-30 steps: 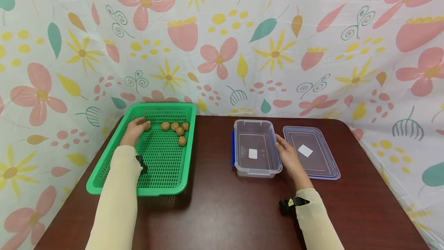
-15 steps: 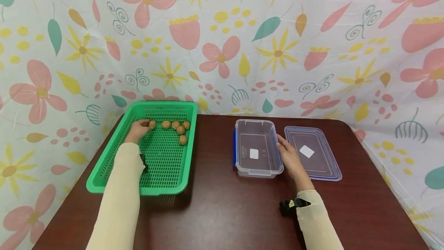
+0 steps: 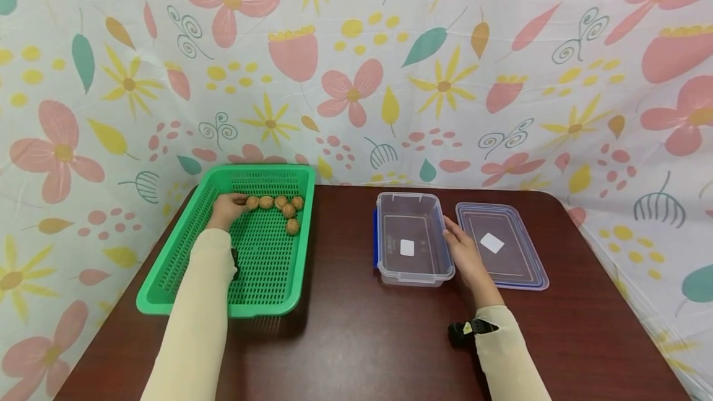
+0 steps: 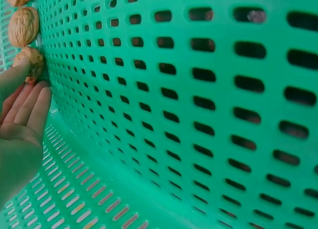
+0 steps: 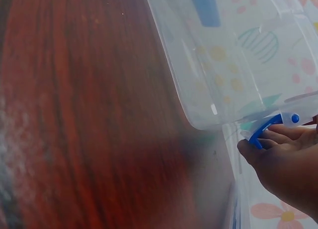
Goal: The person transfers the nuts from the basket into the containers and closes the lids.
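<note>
A green perforated basket (image 3: 184, 258) stands on the left of the table and holds several walnuts (image 3: 288, 210) near its far end. My left hand (image 3: 227, 210) lies inside it, its straight fingers (image 4: 27, 107) touching the leftmost walnut (image 4: 31, 61), next to another walnut (image 4: 23, 26). To the right stands an empty clear plastic container (image 3: 411, 268). My right hand (image 3: 463, 254) is against its right side, fingers (image 5: 258, 147) curled on the blue latch (image 5: 264, 127).
The container's clear lid (image 3: 501, 243) lies flat just right of my right hand. The dark wooden table (image 3: 356, 333) ends at a floral cloth backdrop (image 3: 356, 79) behind and on both sides. Another blue latch (image 3: 375, 237) is on the container's left side.
My left hand has slid to the right along the basket's far end, and the walnut at its fingertips moved with it up to the other walnuts. The right hand has stayed put.
</note>
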A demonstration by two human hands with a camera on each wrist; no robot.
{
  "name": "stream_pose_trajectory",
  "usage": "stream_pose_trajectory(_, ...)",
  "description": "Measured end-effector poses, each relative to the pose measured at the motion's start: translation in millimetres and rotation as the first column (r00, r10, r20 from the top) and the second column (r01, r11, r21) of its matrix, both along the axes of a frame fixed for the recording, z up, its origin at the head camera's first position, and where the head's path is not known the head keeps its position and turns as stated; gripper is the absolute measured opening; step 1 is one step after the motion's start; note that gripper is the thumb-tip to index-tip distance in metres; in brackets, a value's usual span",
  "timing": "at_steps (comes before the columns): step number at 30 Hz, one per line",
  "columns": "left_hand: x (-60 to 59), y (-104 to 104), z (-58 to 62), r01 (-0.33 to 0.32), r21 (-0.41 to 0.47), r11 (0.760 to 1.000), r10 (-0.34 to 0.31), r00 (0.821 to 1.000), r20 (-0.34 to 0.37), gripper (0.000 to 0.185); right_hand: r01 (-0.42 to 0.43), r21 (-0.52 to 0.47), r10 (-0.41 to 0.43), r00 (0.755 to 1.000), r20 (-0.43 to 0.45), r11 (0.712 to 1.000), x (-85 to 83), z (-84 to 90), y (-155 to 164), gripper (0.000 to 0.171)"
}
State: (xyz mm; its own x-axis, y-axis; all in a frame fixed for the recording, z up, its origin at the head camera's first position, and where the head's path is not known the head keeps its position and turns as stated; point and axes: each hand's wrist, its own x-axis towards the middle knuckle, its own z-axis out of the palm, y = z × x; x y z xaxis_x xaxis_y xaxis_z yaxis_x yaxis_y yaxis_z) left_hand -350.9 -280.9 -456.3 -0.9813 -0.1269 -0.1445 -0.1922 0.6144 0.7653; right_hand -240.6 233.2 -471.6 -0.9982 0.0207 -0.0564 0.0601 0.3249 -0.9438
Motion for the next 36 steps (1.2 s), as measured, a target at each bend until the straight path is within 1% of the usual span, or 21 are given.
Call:
stream_pose_trajectory(2,5.7,2,4.6,0.028,0.000,1.000,-0.028,1.000,0.007,0.047,0.001,0.000,-0.001,1.000,-0.004,1.000,0.6,0.2,0,0.051)
stream_pose_trajectory(5,8.7,3,7.8,0.032,-0.007,0.999,-0.032,0.999,-0.003,0.044,0.000,0.000,0.000,1.000,-0.012,1.000,1.1,0.5,0,0.051)
stream_pose_trajectory(10,7.8,2,7.3,0.017,0.002,1.000,-0.017,1.000,-0.012,0.043,-0.007,-0.015,0.007,0.999,-0.032,1.000,0.3,-0.7,0,0.050)
stream_pose_trajectory(14,5.5,-3,5.0,0.026,0.011,1.000,-0.026,1.000,-0.013,0.044,-0.012,-0.015,0.012,1.000,-0.028,1.000,0.5,-1.6,0,0.050)
stream_pose_trajectory(19,5.4,-5,5.9,0.013,0.070,0.997,-0.011,1.000,-0.022,0.045,-0.009,-0.027,0.008,1.000,-0.015,1.000,0.0,-2.2,0,0.050)
stream_pose_trajectory(22,7.0,-4,8.2,-0.011,0.128,0.992,0.015,0.999,-0.029,0.045,-0.010,-0.025,0.010,1.000,-0.009,1.000,0.6,-1.6,0,0.051)
stream_pose_trajectory(25,10.1,-3,12.3,-0.013,0.165,0.986,0.018,0.999,-0.032,0.047,-0.005,-0.023,0.005,1.000,-0.008,1.000,1.4,-1.1,1,0.051)
stream_pose_trajectory(26,11.3,-3,14.2,-0.022,0.193,0.981,0.028,0.999,-0.029,0.047,-0.007,-0.023,0.007,1.000,-0.009,1.000,1.8,-0.8,1,0.051)
stream_pose_trajectory(28,13.7,-3,17.6,-0.031,0.223,0.974,0.039,0.999,-0.028,0.048,-0.009,-0.029,0.009,1.000,-0.015,1.000,2.1,-0.5,1,0.050)
stream_pose_trajectory(32,16.7,-3,22.9,-0.043,0.247,0.968,0.052,0.998,-0.033,0.049,-0.018,-0.046,0.017,1.000,-0.022,0.999,2.0,-0.1,0,0.050)
stream_pose_trajectory(34,16.8,-3,24.8,-0.034,0.230,0.973,0.045,0.998,-0.041,0.050,-0.014,-0.049,0.013,1.000,-0.020,0.999,1.5,0.0,0,0.050)
stream_pose_trajectory(36,16.4,-3,27.0,-0.029,0.231,0.972,0.042,0.998,-0.051,0.051,-0.008,-0.046,0.007,1.000,-0.015,0.999,1.1,0.0,0,0.050)
